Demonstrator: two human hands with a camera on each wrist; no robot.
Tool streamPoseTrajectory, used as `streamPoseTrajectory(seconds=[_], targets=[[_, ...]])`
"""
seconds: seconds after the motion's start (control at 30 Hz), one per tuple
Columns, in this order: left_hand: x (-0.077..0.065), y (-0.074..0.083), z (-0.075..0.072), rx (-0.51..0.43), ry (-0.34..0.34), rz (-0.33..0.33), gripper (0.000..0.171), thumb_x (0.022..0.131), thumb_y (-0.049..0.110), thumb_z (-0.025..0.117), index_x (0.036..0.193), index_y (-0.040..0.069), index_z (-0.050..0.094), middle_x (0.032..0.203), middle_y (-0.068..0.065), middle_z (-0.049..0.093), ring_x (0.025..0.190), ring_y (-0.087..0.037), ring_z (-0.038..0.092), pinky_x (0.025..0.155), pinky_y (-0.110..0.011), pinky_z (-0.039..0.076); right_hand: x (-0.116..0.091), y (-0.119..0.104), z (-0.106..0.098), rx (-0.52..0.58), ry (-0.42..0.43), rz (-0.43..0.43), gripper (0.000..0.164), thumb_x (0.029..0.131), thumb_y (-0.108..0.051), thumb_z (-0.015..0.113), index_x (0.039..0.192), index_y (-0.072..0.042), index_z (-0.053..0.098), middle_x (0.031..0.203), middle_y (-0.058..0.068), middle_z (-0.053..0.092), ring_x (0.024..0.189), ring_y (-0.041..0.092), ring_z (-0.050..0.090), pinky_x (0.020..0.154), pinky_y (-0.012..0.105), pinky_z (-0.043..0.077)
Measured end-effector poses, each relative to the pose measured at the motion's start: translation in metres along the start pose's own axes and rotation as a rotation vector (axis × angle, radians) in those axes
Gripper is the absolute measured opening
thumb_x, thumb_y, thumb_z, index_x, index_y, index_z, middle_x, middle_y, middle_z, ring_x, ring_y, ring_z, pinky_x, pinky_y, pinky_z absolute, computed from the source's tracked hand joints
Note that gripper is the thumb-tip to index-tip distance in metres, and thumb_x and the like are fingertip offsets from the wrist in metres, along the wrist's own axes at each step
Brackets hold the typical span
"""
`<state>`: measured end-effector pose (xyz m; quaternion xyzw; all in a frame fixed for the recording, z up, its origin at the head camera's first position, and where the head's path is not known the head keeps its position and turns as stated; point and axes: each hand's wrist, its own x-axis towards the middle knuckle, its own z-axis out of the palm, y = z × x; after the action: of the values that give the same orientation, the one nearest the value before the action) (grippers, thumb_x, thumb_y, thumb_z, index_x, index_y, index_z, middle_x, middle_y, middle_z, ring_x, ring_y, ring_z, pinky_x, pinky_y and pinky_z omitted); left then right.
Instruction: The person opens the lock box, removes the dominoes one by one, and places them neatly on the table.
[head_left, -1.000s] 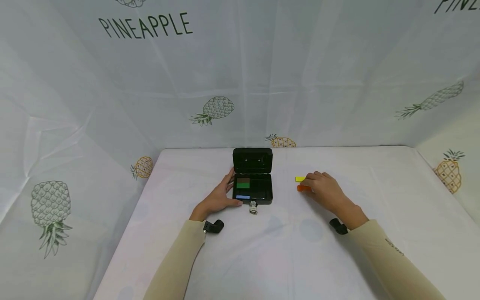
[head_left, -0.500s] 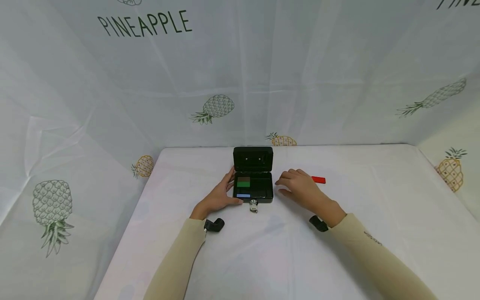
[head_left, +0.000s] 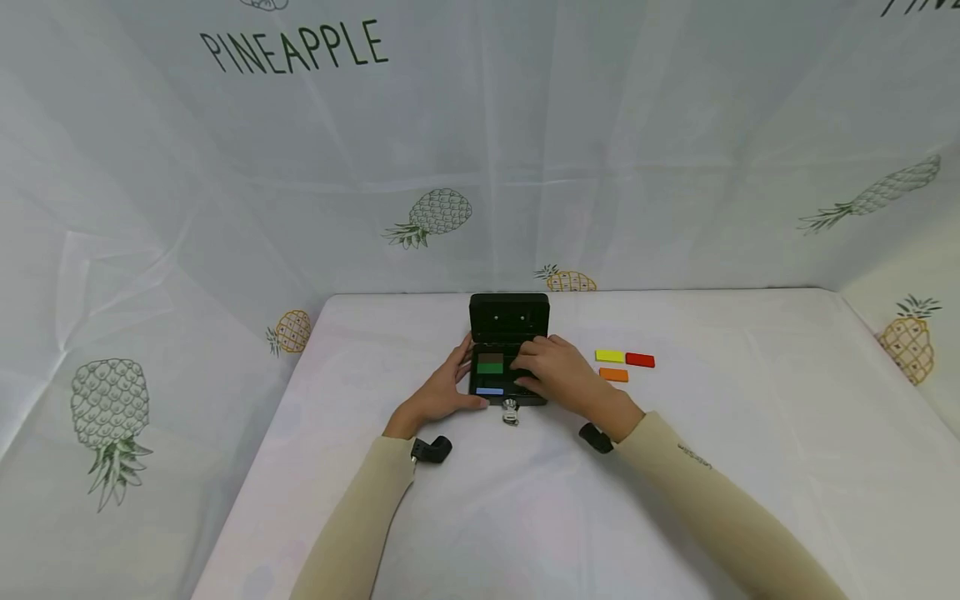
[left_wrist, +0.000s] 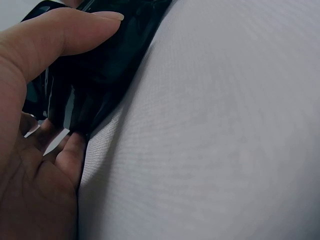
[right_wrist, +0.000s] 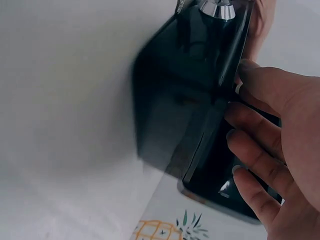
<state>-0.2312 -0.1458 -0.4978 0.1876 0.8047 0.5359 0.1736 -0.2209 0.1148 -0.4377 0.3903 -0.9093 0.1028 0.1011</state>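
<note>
A small black cash box stands on the table with its lid raised. My left hand holds its left side, with the thumb at the front edge and the fingers along the side wall. Inside the left part of the box lie a brown block, a green block and a light blue block. My right hand reaches over the right part of the box, its fingers bent and lowered inside. In the right wrist view the fingers point into the box; whether they hold anything is hidden.
Right of the box, a yellow block, a red block and an orange block lie on the white tablecloth. A silver lock with keys hangs at the box front. A pineapple-print curtain rises behind.
My right hand has moved left from beside the yellow and orange blocks to over the box, uncovering the red block as well. My left hand has kept its place on the box.
</note>
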Motion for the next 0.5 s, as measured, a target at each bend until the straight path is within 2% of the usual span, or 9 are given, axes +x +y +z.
streamPoseTrajectory(seconds=[0.23,0.5], targets=[[0.0,0.001,0.0,-0.009,-0.011,0.0,0.123,0.089,0.003,0.085,0.171,0.018,-0.004,0.176,-0.015,0.014,0.162,-0.032,0.02,0.132,-0.044,0.025,0.016,-0.005,0.008,0.007,-0.043,-0.044,0.022,0.092,-0.025,0.086,0.109,-0.012,0.082,0.104,0.001,0.074,0.097,0.021,0.065,0.09,0.04,0.059],[-0.001,0.002,0.0,-0.02,-0.011,-0.008,0.122,0.089,0.004,0.085,0.171,0.017,-0.004,0.176,-0.015,0.012,0.162,-0.032,0.019,0.132,-0.044,0.025,0.031,-0.008,0.016,0.051,-0.157,-0.054,0.024,0.092,-0.023,0.086,0.113,-0.014,0.082,0.11,0.002,0.075,0.102,0.022,0.067,0.094,0.041,0.059]])
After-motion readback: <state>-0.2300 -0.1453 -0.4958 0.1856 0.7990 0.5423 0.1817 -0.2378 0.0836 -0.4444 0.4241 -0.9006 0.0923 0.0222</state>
